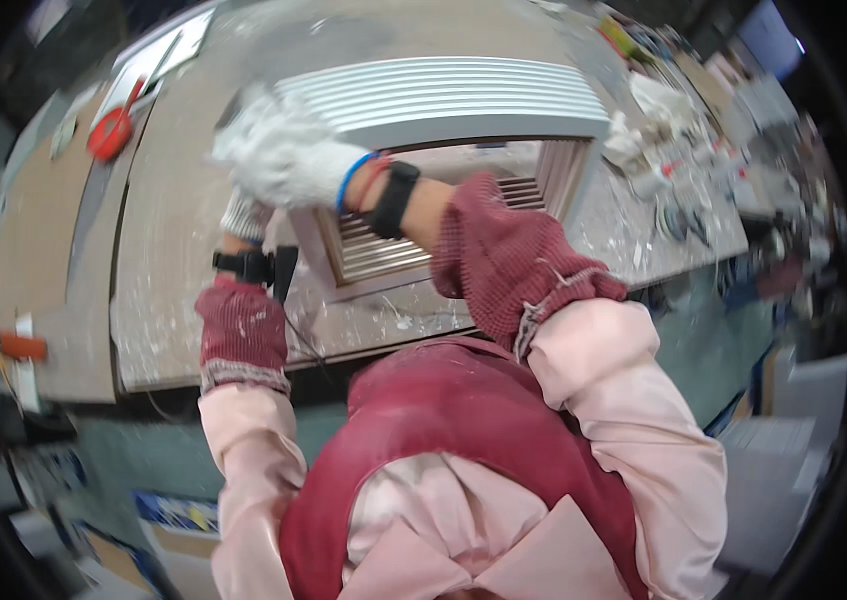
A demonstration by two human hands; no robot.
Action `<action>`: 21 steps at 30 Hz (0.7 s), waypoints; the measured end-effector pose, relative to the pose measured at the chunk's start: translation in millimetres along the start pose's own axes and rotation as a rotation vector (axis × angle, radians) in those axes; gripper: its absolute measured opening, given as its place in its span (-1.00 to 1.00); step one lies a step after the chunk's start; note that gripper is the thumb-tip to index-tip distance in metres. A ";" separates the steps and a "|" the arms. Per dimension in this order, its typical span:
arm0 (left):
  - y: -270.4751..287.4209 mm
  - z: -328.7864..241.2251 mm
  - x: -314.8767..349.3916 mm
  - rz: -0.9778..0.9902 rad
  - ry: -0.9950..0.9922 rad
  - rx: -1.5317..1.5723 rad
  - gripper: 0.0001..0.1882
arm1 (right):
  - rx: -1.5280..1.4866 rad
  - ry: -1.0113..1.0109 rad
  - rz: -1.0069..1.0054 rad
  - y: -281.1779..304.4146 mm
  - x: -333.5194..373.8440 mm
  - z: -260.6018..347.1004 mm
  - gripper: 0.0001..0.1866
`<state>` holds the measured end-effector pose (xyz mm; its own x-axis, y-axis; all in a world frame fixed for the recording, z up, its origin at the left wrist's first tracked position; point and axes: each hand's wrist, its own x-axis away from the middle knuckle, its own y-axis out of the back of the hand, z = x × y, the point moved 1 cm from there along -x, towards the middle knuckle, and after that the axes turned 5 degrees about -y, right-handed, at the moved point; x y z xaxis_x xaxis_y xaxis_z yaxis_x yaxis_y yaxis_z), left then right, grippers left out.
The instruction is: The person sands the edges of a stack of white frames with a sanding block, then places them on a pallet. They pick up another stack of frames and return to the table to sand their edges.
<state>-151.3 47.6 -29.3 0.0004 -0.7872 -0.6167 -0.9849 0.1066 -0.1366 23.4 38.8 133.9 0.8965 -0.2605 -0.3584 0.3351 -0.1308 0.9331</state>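
A white box-shaped frame with ribbed, slatted sides stands on the worktable; its middle is open and shows more slats inside. My right hand, in a white knit glove, reaches across to the frame's left upper corner. Motion smears its fingers, and a greyish patch at their tips is too blurred to name. Below it, at the frame's left side, is my left hand, also gloved in white. The right hand covers most of it, so its fingers are hidden. Dark straps circle both wrists.
At the left lie a red round tool with a handle, a brown board and an orange block. White cloth and small bottles with red caps clutter the right side. The table's front edge runs close to my apron.
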 end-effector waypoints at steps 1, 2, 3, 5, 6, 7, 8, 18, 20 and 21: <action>0.5 -4.7 1.9 -0.062 0.155 0.535 -0.47 | -0.017 -0.082 -0.112 -14.4 -9.6 -7.2 -0.76; -26.0 -14.4 -4.8 -0.138 0.070 -0.215 -0.29 | 0.003 -0.119 -0.104 -8.8 4.6 -28.3 -0.76; -58.9 -37.5 -19.4 -0.115 0.116 -0.175 -0.16 | -0.039 -0.070 -0.214 9.3 26.8 -52.8 -0.77; -86.2 -76.7 -31.4 -0.123 0.149 -0.160 -0.02 | -0.059 -0.103 -0.304 33.7 75.1 -101.2 -0.70; -88.7 -82.0 -34.6 -0.128 0.151 -0.160 0.06 | -0.120 -0.198 -0.261 46.9 104.6 -134.5 -0.63; -85.0 -87.6 -33.3 -0.146 0.157 -0.171 0.14 | -0.048 -0.379 -0.198 63.4 133.0 -163.4 -0.59; -87.1 -89.5 -41.6 -0.155 0.126 -0.161 0.16 | 0.100 -0.374 -0.204 81.9 171.4 -212.7 -0.56; -90.2 -91.4 -39.1 -0.145 0.178 -0.153 0.21 | 0.183 -1.407 -0.027 47.4 419.0 -317.4 -0.62; -92.3 -84.6 -48.8 -0.143 0.170 -0.129 0.23 | 0.119 -1.072 0.303 21.0 435.6 -324.5 -0.33; -97.1 -90.0 -47.1 -0.162 0.172 -0.152 0.23 | 0.103 -1.048 0.302 20.8 417.6 -322.2 -0.33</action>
<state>-71.2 19.6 82.8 0.1429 -0.8795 -0.4540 -0.9891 -0.1108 -0.0966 498.2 235.4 13.2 0.2300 -0.9732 -0.0086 0.0738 0.0086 0.9972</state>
